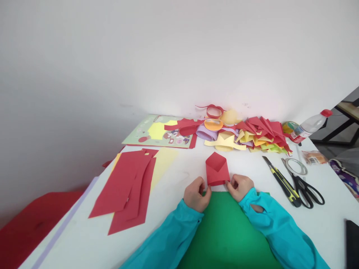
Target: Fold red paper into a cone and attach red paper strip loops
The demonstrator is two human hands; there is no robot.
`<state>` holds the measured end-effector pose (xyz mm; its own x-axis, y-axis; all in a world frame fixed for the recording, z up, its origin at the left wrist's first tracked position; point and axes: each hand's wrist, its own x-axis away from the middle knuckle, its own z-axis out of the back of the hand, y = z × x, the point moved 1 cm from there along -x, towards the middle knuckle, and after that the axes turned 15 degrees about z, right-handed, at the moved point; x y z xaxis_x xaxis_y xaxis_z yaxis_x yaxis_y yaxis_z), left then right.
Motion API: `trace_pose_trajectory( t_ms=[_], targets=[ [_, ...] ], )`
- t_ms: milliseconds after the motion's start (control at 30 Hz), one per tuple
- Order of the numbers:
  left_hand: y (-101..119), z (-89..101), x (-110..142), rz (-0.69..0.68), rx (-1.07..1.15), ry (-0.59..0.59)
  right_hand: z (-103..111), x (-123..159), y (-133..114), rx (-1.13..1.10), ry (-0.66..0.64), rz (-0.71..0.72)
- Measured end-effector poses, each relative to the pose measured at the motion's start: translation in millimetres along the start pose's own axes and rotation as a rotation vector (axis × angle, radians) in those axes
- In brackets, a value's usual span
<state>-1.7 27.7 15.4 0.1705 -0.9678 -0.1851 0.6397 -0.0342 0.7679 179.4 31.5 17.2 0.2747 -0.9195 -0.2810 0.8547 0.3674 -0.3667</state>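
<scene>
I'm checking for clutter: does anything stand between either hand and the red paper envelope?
Nothing visible does: the left hand and right hand are at the near corners of the red paper envelope.

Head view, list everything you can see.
Envelope: 1, red, centre
Sheet: 1, green, front
Large papers: several, red and yellow, left
Printed board: 1, green, back
Cutouts: several, yellow and red, on board
Paper rings: several, multicoloured, back
Folded papers: many, mostly red, back
Bottle: 1, clear, right
Round item: 1, yellow, by bottle
Knife: 1, black-yellow, right
Scissors: 1, black-handled, right
Tape roll: 1, whitish, right
Packet: 1, orange, right
Patterned item: 1, purple, right
Dark object: 1, black, right
Furniture: 1, black-brown, right
Unclear item: 1, red, left
Table: 1, white, below
Wall: 1, white, behind
Sleeves: 2, teal, forearms
Left grip: 1, bare, envelope's left
Right grip: 1, bare, envelope's right
</scene>
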Motion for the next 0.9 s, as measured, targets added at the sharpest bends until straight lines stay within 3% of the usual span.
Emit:
trace_pose_trajectory(
  t_ms=[467, 900],
  targets=[
    [-7.7, -6.0, -2.7, -0.092, 0.039, 0.019, -4.7, 2.4, 2.0, -0.011, 0.117, 0.081],
    [-1.4, -0.7, -2.0, -0.181, 0.101, 0.017, -7.5, 4.1, 1.6, -0.003, 0.21, 0.164]
  ],
)
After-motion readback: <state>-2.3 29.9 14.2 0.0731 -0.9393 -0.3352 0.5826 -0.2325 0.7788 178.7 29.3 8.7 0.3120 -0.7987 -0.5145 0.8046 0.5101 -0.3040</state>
